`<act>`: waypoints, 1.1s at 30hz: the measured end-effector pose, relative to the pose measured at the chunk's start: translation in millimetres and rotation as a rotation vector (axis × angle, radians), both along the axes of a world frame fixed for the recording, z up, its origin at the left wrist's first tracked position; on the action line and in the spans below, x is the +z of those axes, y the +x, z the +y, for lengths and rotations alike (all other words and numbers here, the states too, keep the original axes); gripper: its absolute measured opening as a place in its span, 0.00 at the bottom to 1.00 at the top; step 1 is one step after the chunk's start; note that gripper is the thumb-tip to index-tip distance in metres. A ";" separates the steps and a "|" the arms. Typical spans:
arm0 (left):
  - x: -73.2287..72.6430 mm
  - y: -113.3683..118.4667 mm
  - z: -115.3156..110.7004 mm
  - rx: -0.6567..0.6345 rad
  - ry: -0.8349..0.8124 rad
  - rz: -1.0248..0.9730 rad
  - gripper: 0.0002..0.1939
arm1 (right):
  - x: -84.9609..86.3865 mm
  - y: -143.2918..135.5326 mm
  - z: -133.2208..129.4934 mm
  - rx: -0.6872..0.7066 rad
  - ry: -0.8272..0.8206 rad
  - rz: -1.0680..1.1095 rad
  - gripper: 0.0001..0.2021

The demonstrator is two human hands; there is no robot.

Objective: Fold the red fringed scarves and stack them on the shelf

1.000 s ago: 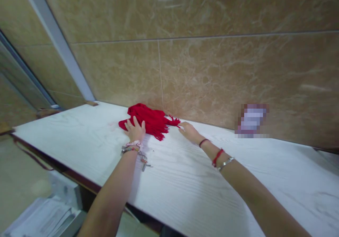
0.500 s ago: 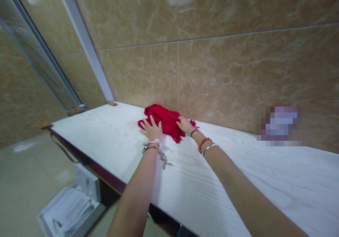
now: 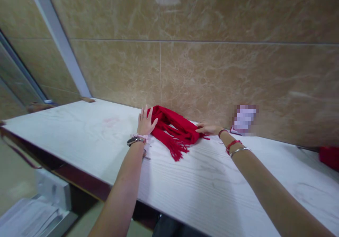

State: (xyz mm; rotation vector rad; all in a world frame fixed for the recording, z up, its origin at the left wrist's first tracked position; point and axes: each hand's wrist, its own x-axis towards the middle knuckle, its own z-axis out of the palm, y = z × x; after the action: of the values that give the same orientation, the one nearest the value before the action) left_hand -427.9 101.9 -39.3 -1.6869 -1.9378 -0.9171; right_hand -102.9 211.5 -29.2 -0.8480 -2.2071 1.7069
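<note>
A red fringed scarf (image 3: 169, 134) lies loosely bunched on the white wood-grain table (image 3: 106, 145), close to the wall. Against its left end rests my left hand (image 3: 145, 121), fingers spread, with a ring on one finger and bracelets at the wrist. My right hand (image 3: 210, 128) is at the scarf's right end, fingers closed and pinching the cloth near its edge. A gap of table shows between folds in the scarf's middle, and its fringe points toward me.
Behind the table stands a tan marbled wall (image 3: 206, 74). A blurred-out item (image 3: 245, 119) leans there, right of centre. Another red thing (image 3: 329, 156) sits at the far right edge. On the floor at lower left is an open white box (image 3: 53, 191).
The view has shifted right. The scarf is spread wider, my hands are farther apart, and my left hand has moved to the scarf's left end. The red thing at right has come into view.
</note>
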 end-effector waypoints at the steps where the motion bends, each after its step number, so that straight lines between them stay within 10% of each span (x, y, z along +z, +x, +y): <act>1: -2.0 1.9 2.6 -0.062 -0.009 0.028 0.33 | 0.9 14.9 -1.7 0.009 -0.042 -0.011 0.16; 8: -11.9 17.8 18.7 -0.175 -0.151 -0.007 0.40 | 4.7 99.1 -16.2 0.149 -0.390 -0.010 0.20; 19: -12.4 40.8 23.5 -0.076 -0.496 0.109 0.41 | 11.0 182.9 -35.2 -0.003 -0.446 -0.298 0.11; 25: -6.1 48.8 23.8 -0.019 -0.572 0.134 0.39 | 52.7 160.3 -40.2 -0.060 -0.033 -0.394 0.16; 33: -5.8 49.5 24.0 -0.009 -0.535 0.217 0.37 | 91.5 35.3 -27.8 -0.199 0.708 -0.096 0.31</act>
State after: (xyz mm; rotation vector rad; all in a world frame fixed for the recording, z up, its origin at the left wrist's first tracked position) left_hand -378.4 125.9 -45.1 -1.9773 -2.1409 -0.2004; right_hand -67.6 183.7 62.2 -0.9118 -2.4247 0.7092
